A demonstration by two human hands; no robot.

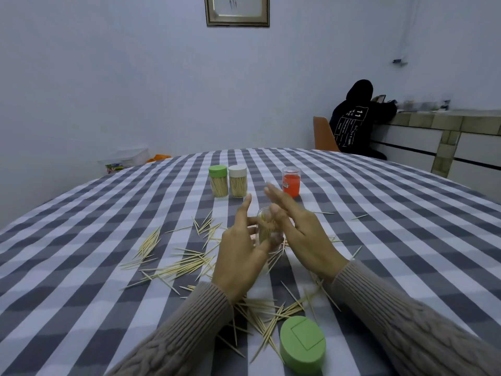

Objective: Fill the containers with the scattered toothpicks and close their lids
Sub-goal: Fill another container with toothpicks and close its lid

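Note:
A clear container [267,226], partly filled with toothpicks and with no lid on, stands between my hands at the table's middle. My left hand [241,256] grips its side with thumb and fingers. Over its mouth my right hand [301,232] lies flat, its thumb pressing on the toothpick tips. Loose toothpicks [176,264] lie scattered to the left and in front of my wrists. A green lid [303,344] rests near the front edge. Farther back stand a green-lidded container [218,181] and a white-lidded container [237,181], both full, and an open container [291,181] with an orange lid inside.
The table carries a grey-and-white checked cloth [393,240]. A person in black sits on an orange chair [324,135] at a counter at the back right. A plastic box [127,158] lies behind the table's far left edge.

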